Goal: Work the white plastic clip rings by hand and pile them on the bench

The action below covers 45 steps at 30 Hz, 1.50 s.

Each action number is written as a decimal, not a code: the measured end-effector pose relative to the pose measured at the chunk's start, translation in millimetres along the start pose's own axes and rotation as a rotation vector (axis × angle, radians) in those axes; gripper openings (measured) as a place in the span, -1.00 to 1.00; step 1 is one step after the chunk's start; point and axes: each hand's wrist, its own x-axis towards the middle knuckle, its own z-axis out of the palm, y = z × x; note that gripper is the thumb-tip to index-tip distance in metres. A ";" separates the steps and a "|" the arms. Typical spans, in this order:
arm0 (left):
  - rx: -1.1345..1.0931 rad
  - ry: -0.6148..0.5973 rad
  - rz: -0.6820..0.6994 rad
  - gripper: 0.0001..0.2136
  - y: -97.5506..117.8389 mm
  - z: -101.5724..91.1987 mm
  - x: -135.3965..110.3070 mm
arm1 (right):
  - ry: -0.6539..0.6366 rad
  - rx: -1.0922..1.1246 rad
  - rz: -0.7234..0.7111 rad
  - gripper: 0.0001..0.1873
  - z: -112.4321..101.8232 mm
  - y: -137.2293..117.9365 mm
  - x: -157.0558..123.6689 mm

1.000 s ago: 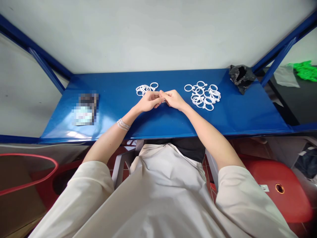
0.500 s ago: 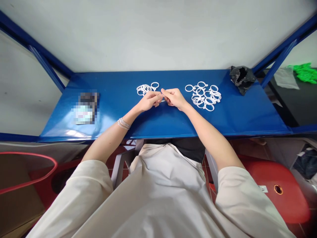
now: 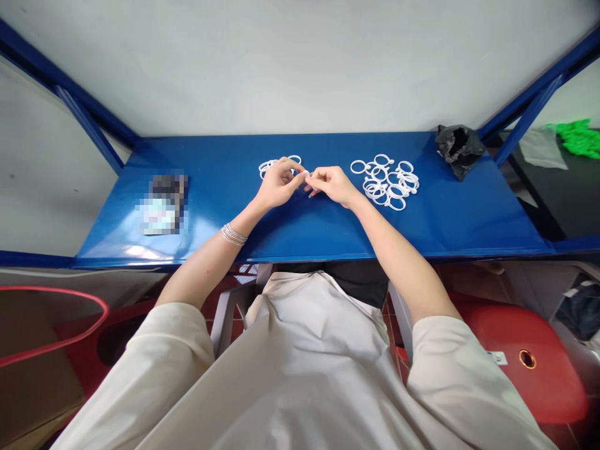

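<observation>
My left hand (image 3: 279,182), with a bracelet on its wrist, pinches thumb to fingertips just above the blue table (image 3: 215,162). My right hand (image 3: 332,185) meets it from the other side, its fingers closed in a pinch too. Between the two sets of fingertips shows a small white bit of a white plastic ring (image 3: 307,175); the fingers hide most of it. Behind my left hand lies a small group of white rings (image 3: 267,167), partly covered. To the right of my right hand is a larger loose pile of white rings with small round tabs (image 3: 396,192).
A crumpled black plastic bag (image 3: 458,150) stands open at the table's back right. On the left lies a blurred-out item (image 3: 162,205). Blue frame bars (image 3: 91,128) rise at both sides, and a red stool (image 3: 525,362) is at lower right.
My left hand has turned and risen slightly, now covering more of the left rings. My right hand's fingers have loosened and shifted a little. Both piles lie as before.
</observation>
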 end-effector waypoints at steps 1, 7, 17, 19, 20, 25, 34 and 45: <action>0.009 0.010 0.016 -0.61 -2.0 -0.4 0.1 | 0.005 -0.032 -0.023 -0.41 -1.0 4.4 2.0; 0.104 0.080 0.098 -0.65 -12.1 -0.2 1.9 | 0.102 -0.188 -0.178 -0.44 -5.7 22.4 10.0; 0.093 0.029 0.049 -0.72 -10.6 -4.5 2.7 | 0.045 -0.507 -0.195 -0.64 -4.6 12.5 3.8; 0.059 -0.003 0.020 -0.74 -6.1 -4.9 1.6 | 0.067 -0.563 -0.209 -0.66 -4.9 10.1 3.4; 0.032 -0.032 -0.001 -0.74 -3.8 -4.6 1.0 | 0.077 -0.584 -0.204 -0.67 -5.2 9.1 3.3; -0.111 -0.165 -0.078 -0.69 3.9 -1.3 -0.7 | 0.066 -0.636 -0.115 -0.79 -5.9 7.6 3.4; -0.059 -0.119 -0.042 -0.80 1.5 -3.3 0.1 | 0.077 -0.663 -0.160 -0.69 -5.6 6.8 2.2; -0.079 -0.090 0.002 -0.73 -8.5 -0.3 2.1 | 0.012 -0.638 -0.080 -0.26 0.9 -1.2 -0.4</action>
